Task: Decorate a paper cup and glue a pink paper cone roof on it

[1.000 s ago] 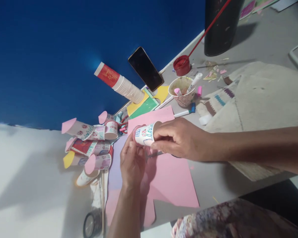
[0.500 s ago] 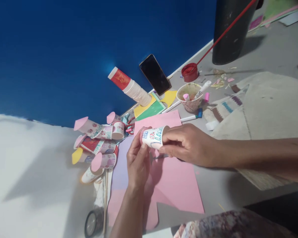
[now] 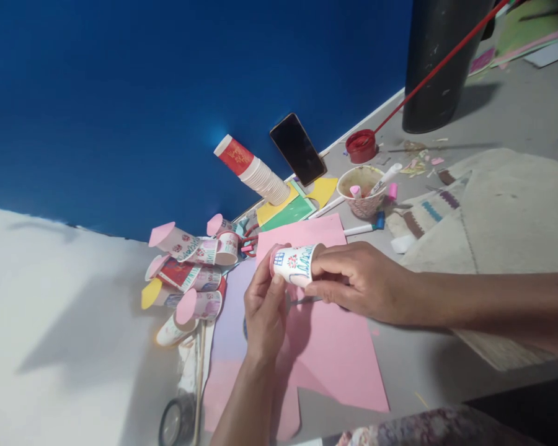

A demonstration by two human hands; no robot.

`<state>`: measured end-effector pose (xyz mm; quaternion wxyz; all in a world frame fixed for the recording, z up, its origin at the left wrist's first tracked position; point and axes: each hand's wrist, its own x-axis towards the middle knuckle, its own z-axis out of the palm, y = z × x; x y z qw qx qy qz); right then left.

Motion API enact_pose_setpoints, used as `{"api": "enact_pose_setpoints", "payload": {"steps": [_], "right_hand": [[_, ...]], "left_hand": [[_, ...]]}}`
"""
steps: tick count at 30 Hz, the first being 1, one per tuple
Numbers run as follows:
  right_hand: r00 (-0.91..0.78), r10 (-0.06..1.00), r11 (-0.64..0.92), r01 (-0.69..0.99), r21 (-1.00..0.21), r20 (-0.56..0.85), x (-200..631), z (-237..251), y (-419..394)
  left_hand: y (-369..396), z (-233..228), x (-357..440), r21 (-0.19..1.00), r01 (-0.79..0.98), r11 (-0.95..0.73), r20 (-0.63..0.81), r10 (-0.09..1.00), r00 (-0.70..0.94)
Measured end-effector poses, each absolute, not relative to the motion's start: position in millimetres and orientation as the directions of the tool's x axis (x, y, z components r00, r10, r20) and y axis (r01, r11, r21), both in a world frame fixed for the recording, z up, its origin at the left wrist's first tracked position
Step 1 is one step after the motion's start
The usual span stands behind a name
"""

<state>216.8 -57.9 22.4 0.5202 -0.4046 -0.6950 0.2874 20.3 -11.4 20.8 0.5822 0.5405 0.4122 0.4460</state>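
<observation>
A small white paper cup point(image 3: 294, 264) with drawn blue windows and a flower lies on its side in both my hands, above a pink paper sheet point(image 3: 328, 347). My right hand point(image 3: 356, 280) grips the cup's open end. Fingers of my left hand point(image 3: 264, 310) press a pink paper piece against its bottom end. Under my hands a thin dark tool, perhaps scissors point(image 3: 302, 301), lies on the pink sheet, mostly hidden.
Several decorated cups with pink and yellow lids point(image 3: 188, 272) are piled at the left. Behind stand a stack of paper cups point(image 3: 255, 172), a phone point(image 3: 298, 148), coloured paper point(image 3: 286, 210), a marker cup point(image 3: 363, 192), a red paint pot point(image 3: 360, 145) and a black cylinder point(image 3: 441, 62). A tape roll point(image 3: 174, 421) lies near.
The whole view has shifted right and down as my head moved. My hands keep the same hold on the cup, with the left fingers working at its bottom.
</observation>
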Motion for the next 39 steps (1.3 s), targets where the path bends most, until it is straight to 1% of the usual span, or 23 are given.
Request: {"api": "enact_pose_setpoints", "payload": {"steps": [6, 10, 15, 25, 27, 28, 30, 32, 36, 39], "right_hand": [[-0.127, 0.831, 0.553, 0.295, -0.779, 0.542, 216.2, 20.7, -57.6], [-0.125, 0.857, 0.513, 0.283, -0.810, 0.499, 216.4, 22.9, -57.5], [-0.117, 0.873, 0.488, 0.258, -0.834, 0.474, 216.6, 25.9, -59.0], [-0.107, 0.913, 0.406, 0.180, -0.896, 0.392, 217.5, 29.3, -59.2], [-0.096, 0.935, 0.350, 0.119, -0.929, 0.340, 218.0, 31.8, -60.0], [-0.097, 0.951, 0.300, 0.063, -0.952, 0.293, 218.2, 32.9, -60.4], [-0.119, 0.979, 0.157, -0.092, -0.983, 0.167, 218.9, 34.2, -60.3], [-0.139, 0.989, 0.012, -0.225, -0.974, 0.044, 220.5, 33.2, -58.2], [-0.143, 0.986, -0.133, -0.410, -0.902, -0.081, 225.6, 24.3, -48.2], [-0.230, 0.962, -0.259, -0.600, -0.757, -0.147, 229.1, 16.4, -40.7]], "left_hand": [[-11.3, 18.3, 20.0, 0.996, -0.077, 0.044, -0.020, 0.958, 0.287], [-10.6, 18.1, 19.6, 0.994, -0.102, 0.046, -0.012, 0.951, 0.308], [-10.4, 19.3, 18.4, 0.992, -0.129, 0.013, 0.030, 0.947, 0.319], [-8.0, 20.4, 20.2, 0.991, -0.135, -0.009, 0.040, 0.972, 0.231], [-7.9, 22.6, 20.1, 0.990, -0.139, -0.005, 0.034, 0.978, 0.207], [-7.9, 23.9, 20.0, 0.990, -0.141, -0.006, 0.033, 0.980, 0.195], [-8.1, 26.5, 19.4, 0.990, -0.140, -0.013, 0.037, 0.984, 0.174], [-8.4, 28.6, 18.4, 0.990, -0.138, -0.026, 0.047, 0.987, 0.156], [-9.7, 30.0, 16.3, 0.986, -0.163, -0.019, 0.043, 0.988, 0.149], [-10.8, 28.3, 17.4, 0.984, -0.179, 0.017, 0.031, 0.965, 0.262]]}}
